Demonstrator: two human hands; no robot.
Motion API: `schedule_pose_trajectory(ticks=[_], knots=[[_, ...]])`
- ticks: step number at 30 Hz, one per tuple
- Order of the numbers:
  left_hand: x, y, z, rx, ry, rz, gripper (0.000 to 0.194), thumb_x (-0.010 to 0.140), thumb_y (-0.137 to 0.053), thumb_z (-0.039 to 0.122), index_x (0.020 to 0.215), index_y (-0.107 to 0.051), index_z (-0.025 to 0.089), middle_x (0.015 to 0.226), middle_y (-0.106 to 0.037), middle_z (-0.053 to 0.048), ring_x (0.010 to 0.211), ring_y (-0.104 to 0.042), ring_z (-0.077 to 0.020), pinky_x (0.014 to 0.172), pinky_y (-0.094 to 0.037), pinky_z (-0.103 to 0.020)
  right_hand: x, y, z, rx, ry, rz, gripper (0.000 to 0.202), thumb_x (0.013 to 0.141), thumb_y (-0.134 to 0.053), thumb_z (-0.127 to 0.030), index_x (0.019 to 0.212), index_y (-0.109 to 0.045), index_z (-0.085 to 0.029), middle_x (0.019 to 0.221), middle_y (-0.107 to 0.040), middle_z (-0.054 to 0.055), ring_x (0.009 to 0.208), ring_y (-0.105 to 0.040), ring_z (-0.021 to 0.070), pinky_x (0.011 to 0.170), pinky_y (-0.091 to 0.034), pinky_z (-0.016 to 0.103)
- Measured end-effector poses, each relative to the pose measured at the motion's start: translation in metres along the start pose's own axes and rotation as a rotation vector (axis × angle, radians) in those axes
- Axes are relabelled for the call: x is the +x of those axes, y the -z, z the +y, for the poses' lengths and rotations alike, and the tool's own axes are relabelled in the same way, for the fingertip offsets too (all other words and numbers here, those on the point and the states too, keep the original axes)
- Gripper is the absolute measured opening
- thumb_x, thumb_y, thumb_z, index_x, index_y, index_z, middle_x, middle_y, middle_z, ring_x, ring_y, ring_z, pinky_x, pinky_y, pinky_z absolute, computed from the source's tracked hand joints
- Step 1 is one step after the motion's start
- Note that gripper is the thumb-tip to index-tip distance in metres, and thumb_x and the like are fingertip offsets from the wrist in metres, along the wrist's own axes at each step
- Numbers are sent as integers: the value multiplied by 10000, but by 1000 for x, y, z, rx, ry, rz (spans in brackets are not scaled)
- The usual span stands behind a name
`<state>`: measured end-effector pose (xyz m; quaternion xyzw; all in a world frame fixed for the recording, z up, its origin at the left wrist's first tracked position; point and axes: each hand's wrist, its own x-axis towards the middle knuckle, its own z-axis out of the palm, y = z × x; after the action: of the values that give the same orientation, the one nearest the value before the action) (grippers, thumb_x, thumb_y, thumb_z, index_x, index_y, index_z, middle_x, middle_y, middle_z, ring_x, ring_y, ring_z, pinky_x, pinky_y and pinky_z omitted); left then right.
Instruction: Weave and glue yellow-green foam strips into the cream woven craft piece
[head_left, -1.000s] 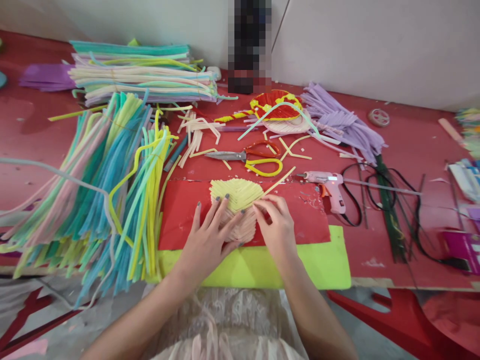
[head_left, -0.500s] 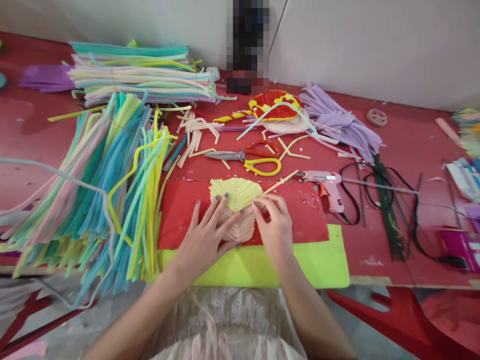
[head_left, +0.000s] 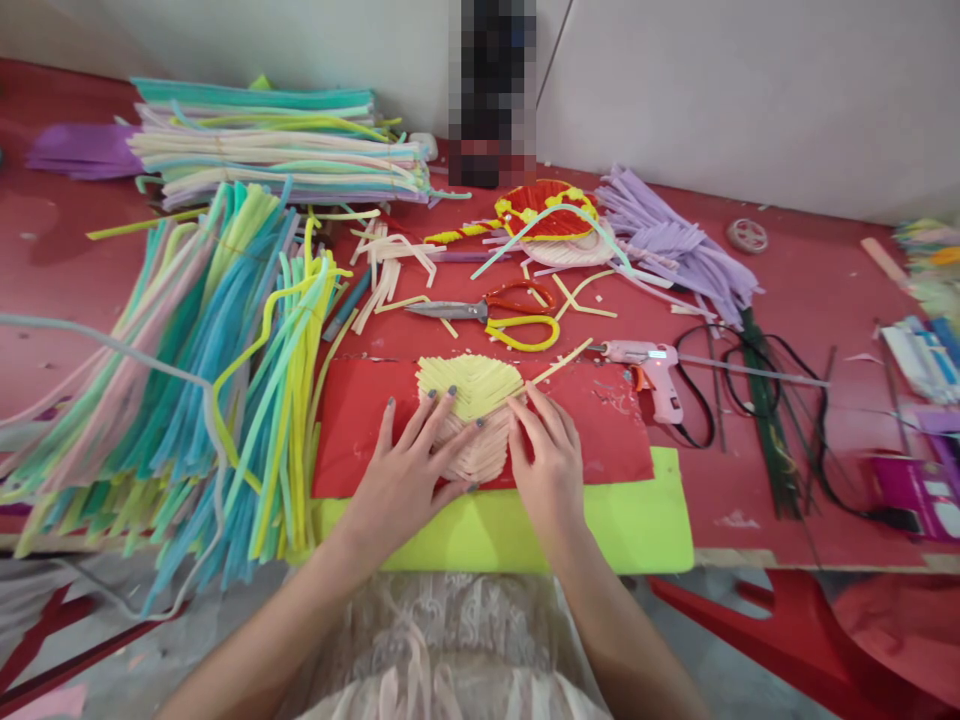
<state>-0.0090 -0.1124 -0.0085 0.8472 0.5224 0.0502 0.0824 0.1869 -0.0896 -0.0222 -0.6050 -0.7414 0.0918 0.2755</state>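
A leaf-shaped piece made of pipe cleaners (head_left: 469, 385), pale yellow at the top and cream pink below, lies on a red sheet (head_left: 607, 435). My left hand (head_left: 409, 470) is open, its spread fingertips resting on the piece's left and middle. At the right edge is my right hand (head_left: 551, 460), with fingers stretched out and the thumb apart from the index finger. Its fingertips touch the edge where a pale yellow pipe cleaner (head_left: 562, 362) sticks out to the upper right. Whether they press on that strand is hard to see.
Scissors (head_left: 487, 315) lie behind the piece, and a pink glue gun (head_left: 652, 370) is to the right. Pipe cleaner bundles (head_left: 225, 300) fill the left side. A red and yellow fan-shaped piece (head_left: 547, 210) and a lilac bundle (head_left: 682, 240) lie at the back. A lime-green mat (head_left: 630, 530) shows beneath the sheet.
My right hand has loosened from a pinch at the piece's edge, and its fingers now stretch forward. My left hand stays spread on the piece. The view has shifted slightly.
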Motion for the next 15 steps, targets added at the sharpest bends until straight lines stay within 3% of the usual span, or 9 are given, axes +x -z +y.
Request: schedule_pose_trajectory(ticks=[8, 15], knots=[[1, 1, 0, -3, 3, -4, 569, 944, -453, 476, 1477, -343, 307, 1593, -233, -105, 1450, -262, -320, 1128, -226, -642, -8, -3, 5, 34, 34, -47, 456, 954, -438, -171, 1398, -484, -262, 1474, -463, 91, 1365, -430, 239, 1088, -418, 497], [1, -1, 1, -8, 19, 1, 576, 941, -458, 464, 1477, -349, 282, 1593, -240, -96, 1451, -259, -317, 1133, -225, -633, -9, -3, 5, 32, 35, -59, 464, 958, -426, -174, 1412, -466, -259, 1486, -447, 95, 1374, -420, 233, 1095, -413, 494]])
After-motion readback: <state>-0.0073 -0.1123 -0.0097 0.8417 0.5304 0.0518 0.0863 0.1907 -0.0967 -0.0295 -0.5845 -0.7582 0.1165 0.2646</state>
